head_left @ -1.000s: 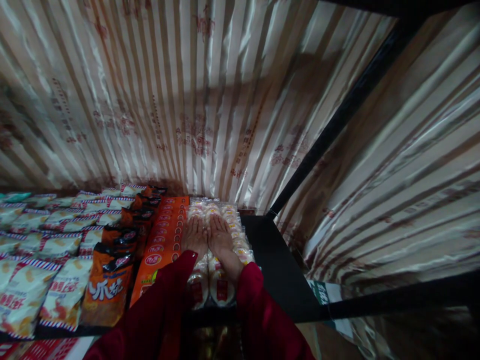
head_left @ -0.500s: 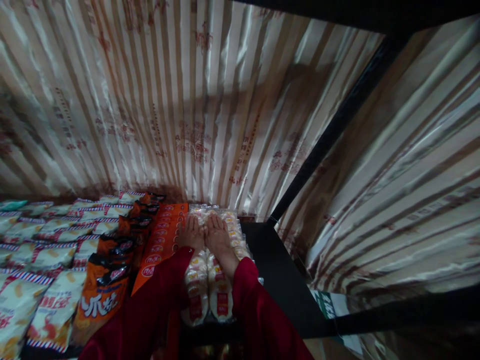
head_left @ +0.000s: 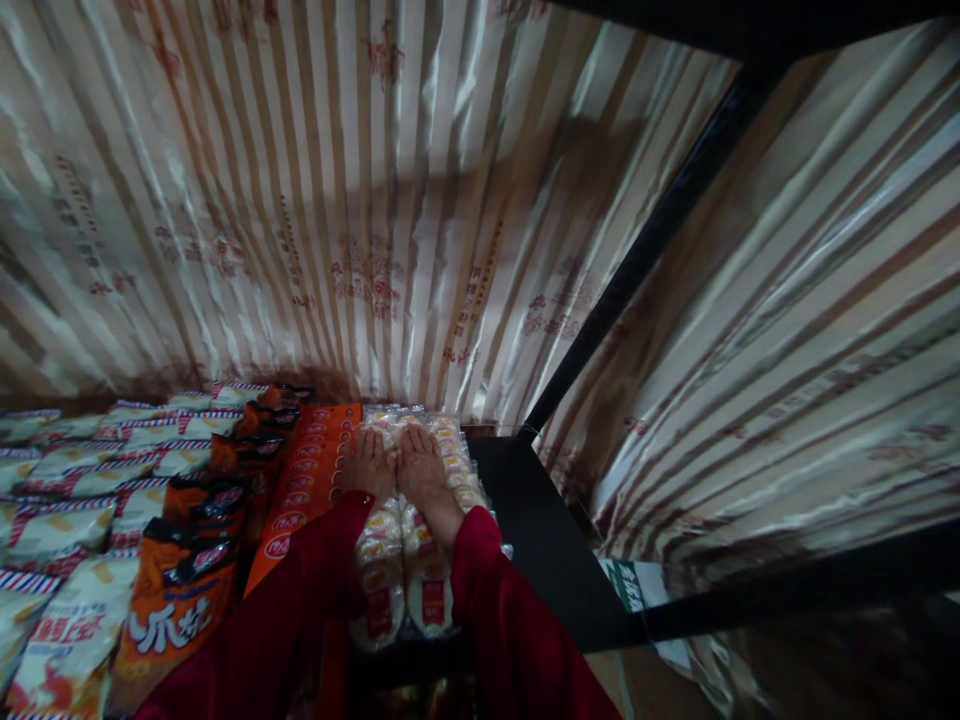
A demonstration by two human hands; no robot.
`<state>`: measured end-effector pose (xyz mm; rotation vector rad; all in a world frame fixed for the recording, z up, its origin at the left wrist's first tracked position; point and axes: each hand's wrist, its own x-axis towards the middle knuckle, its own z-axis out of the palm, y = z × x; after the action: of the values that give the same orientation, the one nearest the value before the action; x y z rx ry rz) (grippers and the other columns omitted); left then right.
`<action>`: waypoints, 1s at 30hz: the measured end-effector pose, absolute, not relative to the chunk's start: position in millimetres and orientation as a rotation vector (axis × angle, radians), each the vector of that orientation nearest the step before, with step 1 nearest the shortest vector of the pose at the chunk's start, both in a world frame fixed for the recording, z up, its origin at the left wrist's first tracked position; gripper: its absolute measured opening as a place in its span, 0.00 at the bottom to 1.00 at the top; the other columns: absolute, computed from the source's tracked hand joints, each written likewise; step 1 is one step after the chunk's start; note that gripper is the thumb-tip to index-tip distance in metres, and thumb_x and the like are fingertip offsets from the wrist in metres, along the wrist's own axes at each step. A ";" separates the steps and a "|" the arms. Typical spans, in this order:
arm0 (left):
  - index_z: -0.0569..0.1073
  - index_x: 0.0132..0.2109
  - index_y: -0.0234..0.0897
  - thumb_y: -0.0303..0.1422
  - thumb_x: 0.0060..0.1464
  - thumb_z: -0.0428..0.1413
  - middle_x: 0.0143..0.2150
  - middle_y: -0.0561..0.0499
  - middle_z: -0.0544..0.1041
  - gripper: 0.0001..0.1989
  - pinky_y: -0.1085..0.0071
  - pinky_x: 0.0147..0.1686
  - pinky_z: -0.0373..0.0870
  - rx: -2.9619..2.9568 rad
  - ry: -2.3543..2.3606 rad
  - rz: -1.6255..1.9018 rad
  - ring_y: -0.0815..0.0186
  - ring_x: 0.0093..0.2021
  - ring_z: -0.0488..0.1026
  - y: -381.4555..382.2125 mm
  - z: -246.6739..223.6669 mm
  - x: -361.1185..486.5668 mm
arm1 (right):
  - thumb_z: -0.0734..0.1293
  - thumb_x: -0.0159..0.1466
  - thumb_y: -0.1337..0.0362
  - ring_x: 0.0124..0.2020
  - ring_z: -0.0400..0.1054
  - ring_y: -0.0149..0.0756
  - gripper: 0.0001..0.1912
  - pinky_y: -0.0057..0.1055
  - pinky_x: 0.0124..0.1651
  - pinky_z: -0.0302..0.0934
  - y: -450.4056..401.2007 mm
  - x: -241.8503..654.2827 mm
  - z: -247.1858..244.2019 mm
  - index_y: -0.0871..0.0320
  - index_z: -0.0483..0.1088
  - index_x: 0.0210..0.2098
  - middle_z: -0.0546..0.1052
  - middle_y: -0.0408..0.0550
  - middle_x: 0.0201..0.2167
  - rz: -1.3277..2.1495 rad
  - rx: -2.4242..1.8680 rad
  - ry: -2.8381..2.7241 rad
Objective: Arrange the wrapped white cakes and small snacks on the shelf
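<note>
Currently, white packs (head_left: 433,598) lie in rows on the shelf (head_left: 534,535), just right of the orange box (head_left: 306,480), and the left hand (head_left: 369,470) and the right hand (head_left: 421,471) rest flat on them side by side, fingers stretched straight with only narrow gaps. Left of the box are orange bags (head_left: 166,622), white bags (head_left: 69,632) lie farther left of it, and a striped sheet (head_left: 337,150) rises behind it.

- L hand (head_left: 370,467) & R hand (head_left: 421,470) flat, side by side, on clear-wrapped rnd packs (head_left: 429,580)
- orange pkgs (head_left: 302,482) just L
- orange bags (head_left: 174,615), then white bags (head_left: 71,625), farther L
- blk shelf (head_left: 536,545) under, striped sheeting (head_left: 420,260) behind
</note>
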<state>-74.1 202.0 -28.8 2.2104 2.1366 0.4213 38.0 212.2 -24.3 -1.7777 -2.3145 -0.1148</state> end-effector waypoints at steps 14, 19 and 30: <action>0.57 0.63 0.29 0.33 0.59 0.38 0.66 0.44 0.52 0.26 0.50 0.64 0.36 2.378 1.812 0.423 0.59 0.67 0.44 171.6 -5.8 -15.2 | 0.50 0.66 0.64 0.66 0.44 0.41 0.26 0.41 0.64 0.35 202.6 100.9 0.8 0.65 0.54 0.62 0.55 0.55 0.64 -0.138 -1.922 -2.272; 0.56 0.63 0.29 0.33 0.60 0.37 0.66 0.44 0.52 0.26 0.51 0.64 0.36 2.458 1.794 0.382 0.59 0.67 0.43 169.4 -13.3 -17.4 | 0.48 0.67 0.63 0.66 0.43 0.41 0.27 0.40 0.64 0.36 202.2 100.3 -6.8 0.66 0.52 0.63 0.53 0.56 0.64 -0.039 -1.976 -2.281; 0.57 0.63 0.30 0.34 0.60 0.37 0.66 0.44 0.51 0.26 0.50 0.64 0.39 2.450 1.814 0.400 0.59 0.67 0.44 167.9 -5.9 -17.7 | 0.47 0.68 0.62 0.66 0.43 0.39 0.27 0.39 0.64 0.36 195.3 103.0 0.6 0.63 0.51 0.63 0.54 0.53 0.65 -0.015 -1.959 -2.206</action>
<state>-17.7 167.9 -5.9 2.4505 1.8138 0.4003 103.0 195.3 0.6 -1.9586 -2.2064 -0.0151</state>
